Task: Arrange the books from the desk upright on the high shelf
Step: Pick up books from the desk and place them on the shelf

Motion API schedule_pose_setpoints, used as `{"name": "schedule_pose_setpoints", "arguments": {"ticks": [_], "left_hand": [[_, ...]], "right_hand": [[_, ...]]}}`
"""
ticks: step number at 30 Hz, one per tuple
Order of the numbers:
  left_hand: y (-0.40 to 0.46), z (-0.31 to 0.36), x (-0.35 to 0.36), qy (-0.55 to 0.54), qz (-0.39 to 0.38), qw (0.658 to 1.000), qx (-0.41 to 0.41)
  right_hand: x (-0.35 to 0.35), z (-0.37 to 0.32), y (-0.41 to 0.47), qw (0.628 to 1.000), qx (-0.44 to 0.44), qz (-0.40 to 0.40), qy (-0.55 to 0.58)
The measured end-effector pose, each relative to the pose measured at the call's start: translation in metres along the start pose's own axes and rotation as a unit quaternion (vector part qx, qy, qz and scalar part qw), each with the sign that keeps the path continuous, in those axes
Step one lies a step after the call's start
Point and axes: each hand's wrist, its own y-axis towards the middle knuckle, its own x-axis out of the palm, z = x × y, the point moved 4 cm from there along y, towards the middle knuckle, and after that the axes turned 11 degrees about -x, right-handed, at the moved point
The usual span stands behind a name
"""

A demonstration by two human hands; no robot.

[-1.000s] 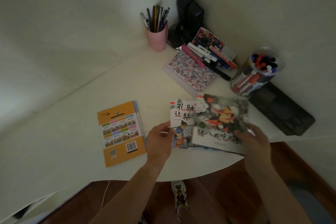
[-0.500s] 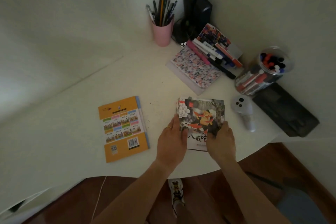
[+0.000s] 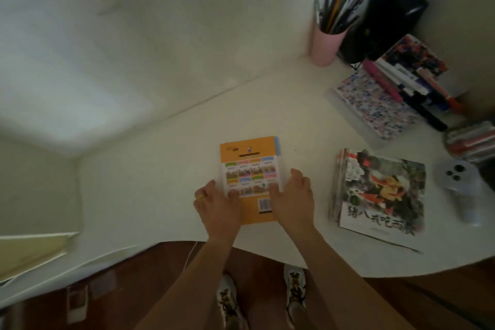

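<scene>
An orange book (image 3: 250, 151) lies back cover up near the desk's front edge. My left hand (image 3: 215, 205) grips its left side, thumb on the cover. My right hand (image 3: 293, 199) grips its right side, fingers curled over the edge. To the right lies a flat stack of thin picture books (image 3: 383, 195), the top cover dark with an orange figure. No hand touches that stack. The high shelf is out of view.
A white controller (image 3: 455, 177) lies right of the stack. In the back right corner are a pink pen cup (image 3: 324, 44), a patterned notebook (image 3: 375, 107), loose markers (image 3: 404, 83), a marker jar (image 3: 471, 139) and a black box (image 3: 393, 8). The white desk (image 3: 160, 169) meets walls behind.
Both hands left the picture books, now squared into one stack, and moved left onto the orange book. My view swung left.
</scene>
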Motion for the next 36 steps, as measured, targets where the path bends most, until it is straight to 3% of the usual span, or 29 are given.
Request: {"name": "schedule_pose_setpoints", "arguments": {"ticks": [4, 6, 8, 11, 14, 16, 19, 20, 23, 29, 32, 36], "left_hand": [[0.006, 0.000, 0.002, -0.023, -0.046, 0.998, 0.035], [0.010, 0.000, -0.002, -0.041, -0.082, 0.995, 0.034], [0.011, 0.004, -0.012, -0.062, -0.105, 0.992, 0.029], [-0.008, 0.025, -0.040, -0.153, -0.148, 0.975, 0.070], [-0.015, 0.029, -0.068, -0.294, -0.189, 0.934, 0.074], [-0.006, 0.016, -0.094, -0.357, -0.184, 0.913, 0.067], [-0.003, 0.004, -0.119, -0.396, -0.232, 0.885, 0.075], [-0.006, 0.002, -0.125, -0.402, -0.244, 0.879, 0.080], [-0.016, 0.004, -0.154, -0.412, -0.225, 0.878, 0.096], [-0.059, 0.022, -0.264, -0.446, -0.144, 0.871, 0.149], [-0.088, 0.028, -0.322, -0.448, -0.118, 0.860, 0.213], [-0.122, 0.026, -0.399, -0.501, -0.117, 0.809, 0.285]], "right_hand": [[0.017, 0.007, 0.014, 0.992, 0.114, -0.006, 0.051], [0.016, 0.001, 0.014, 0.984, 0.108, -0.016, 0.140], [0.014, -0.017, 0.003, 0.990, 0.021, 0.005, 0.141], [0.014, -0.060, -0.028, 0.976, -0.191, 0.104, 0.014], [0.030, -0.087, -0.051, 0.961, -0.265, -0.035, 0.072], [0.027, -0.089, -0.055, 0.954, -0.249, -0.092, 0.140], [0.007, -0.077, -0.040, 0.974, -0.194, 0.001, 0.120], [0.002, -0.078, -0.037, 0.976, -0.151, -0.010, 0.154], [-0.012, -0.106, -0.039, 0.935, -0.115, -0.098, 0.322], [-0.061, -0.188, -0.086, 0.867, -0.174, -0.159, 0.439], [-0.082, -0.231, -0.112, 0.862, -0.217, -0.147, 0.433], [-0.113, -0.316, -0.157, 0.842, -0.369, -0.110, 0.379]]}}
